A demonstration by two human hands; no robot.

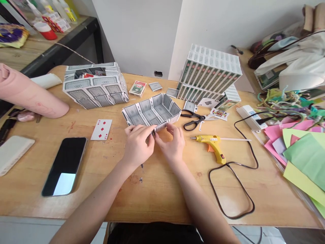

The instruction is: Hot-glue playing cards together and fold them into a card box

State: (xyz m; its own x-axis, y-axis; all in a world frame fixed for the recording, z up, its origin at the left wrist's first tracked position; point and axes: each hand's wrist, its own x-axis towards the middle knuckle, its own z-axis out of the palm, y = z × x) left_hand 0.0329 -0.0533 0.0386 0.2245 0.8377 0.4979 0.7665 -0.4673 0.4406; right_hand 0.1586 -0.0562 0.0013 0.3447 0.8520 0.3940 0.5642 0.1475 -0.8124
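Note:
An open box made of playing cards (152, 110), grey patterned backs showing, sits in the middle of the table, tilted slightly. Its near wall is between my two hands. My left hand (139, 142) is closed on that wall, thumb and fingers pinching its edge left of centre. Close beside it, my right hand (172, 140) pinches the same wall further right. The fingertips partly cover the wall, so its lower part is hidden. To the right lie black-handled scissors (193, 120) and a yellow glue gun (212, 144) with a glue stick in its back.
A larger card box (96, 86) stands at the back left. Stacked card packs (209, 73) rise at the back right. A phone (64, 166) and a three of diamonds (101, 129) lie left. A black cord (254, 205) loops at right, near coloured paper (304, 156).

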